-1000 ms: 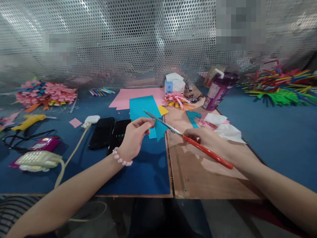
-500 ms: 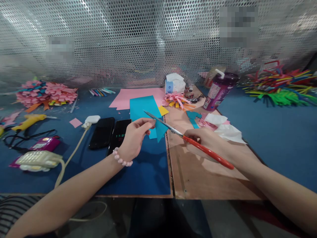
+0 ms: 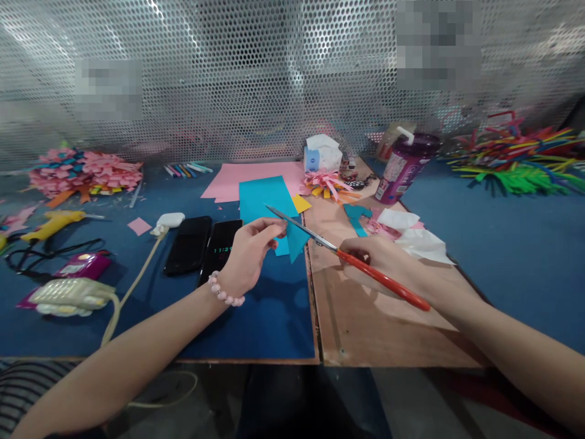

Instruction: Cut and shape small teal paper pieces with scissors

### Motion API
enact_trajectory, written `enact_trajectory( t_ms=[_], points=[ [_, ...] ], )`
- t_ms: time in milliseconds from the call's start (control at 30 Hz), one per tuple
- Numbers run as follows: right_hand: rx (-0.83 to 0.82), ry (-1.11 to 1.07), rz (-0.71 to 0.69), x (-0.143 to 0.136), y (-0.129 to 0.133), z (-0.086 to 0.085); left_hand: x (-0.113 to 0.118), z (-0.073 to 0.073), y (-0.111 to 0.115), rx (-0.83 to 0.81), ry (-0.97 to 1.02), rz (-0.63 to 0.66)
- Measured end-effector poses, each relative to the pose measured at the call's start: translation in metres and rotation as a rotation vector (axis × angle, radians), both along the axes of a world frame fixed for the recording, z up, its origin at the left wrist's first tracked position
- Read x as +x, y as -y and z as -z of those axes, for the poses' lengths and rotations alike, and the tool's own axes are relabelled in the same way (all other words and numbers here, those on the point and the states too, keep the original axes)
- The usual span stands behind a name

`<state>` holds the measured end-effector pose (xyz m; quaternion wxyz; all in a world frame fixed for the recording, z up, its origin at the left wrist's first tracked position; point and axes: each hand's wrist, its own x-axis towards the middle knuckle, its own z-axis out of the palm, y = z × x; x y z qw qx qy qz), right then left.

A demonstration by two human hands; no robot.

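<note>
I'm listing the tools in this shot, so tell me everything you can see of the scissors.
The scissors have slim, silvery blades, seemingly metal, tapering to a point, and a long, smooth red handle, perhaps plastic-coated. They slant above the table, tip forward and left, handle back toward the right forearm. The right hand grips them, hiding the finger loops. The blades cross a small blue paper piece pinched in the left hand; how far they're open is unclear.

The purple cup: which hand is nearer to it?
Right. The right hand is on the near side of the purple cup; the left hand is farther off, to its left.
</note>
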<state>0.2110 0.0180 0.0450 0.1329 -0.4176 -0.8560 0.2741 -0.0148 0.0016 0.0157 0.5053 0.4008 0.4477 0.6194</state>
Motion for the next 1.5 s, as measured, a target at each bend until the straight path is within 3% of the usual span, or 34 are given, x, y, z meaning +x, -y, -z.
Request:
enact_trajectory(
  t_ms=[467, 667, 900, 1067, 1233, 1333, 1433, 1500],
  points=[
    [0.054, 0.068, 0.11, -0.001, 0.0, 0.005, -0.002, 0.004, -0.009, -0.022, -0.004, 0.042],
    [0.162, -0.014, 0.284, -0.001, -0.013, 0.017, -0.002, 0.009, -0.012, -0.043, 0.032, 0.048],
    [0.156, -0.071, 0.369, -0.003, -0.022, 0.034, 0.002, 0.008, -0.008, -0.014, 0.048, 0.069],
    [0.247, 0.006, 0.416, -0.002, -0.03, 0.045, 0.002, 0.005, -0.005, 0.005, 0.041, 0.083],
    [0.324, 0.117, 0.335, -0.003, -0.036, 0.057, 0.003, 0.005, -0.004, -0.015, 0.068, 0.085],
    [0.458, 0.084, 0.281, -0.003, -0.036, 0.06, 0.006, 0.006, -0.001, -0.053, 0.099, 0.111],
    [0.587, -0.033, 0.226, -0.004, -0.033, 0.051, 0.01, 0.006, 0.004, -0.098, 0.099, 0.162],
    [0.484, -0.198, 0.192, -0.005, -0.027, 0.041, 0.013, 0.006, 0.007, -0.107, 0.077, 0.198]
  ],
)
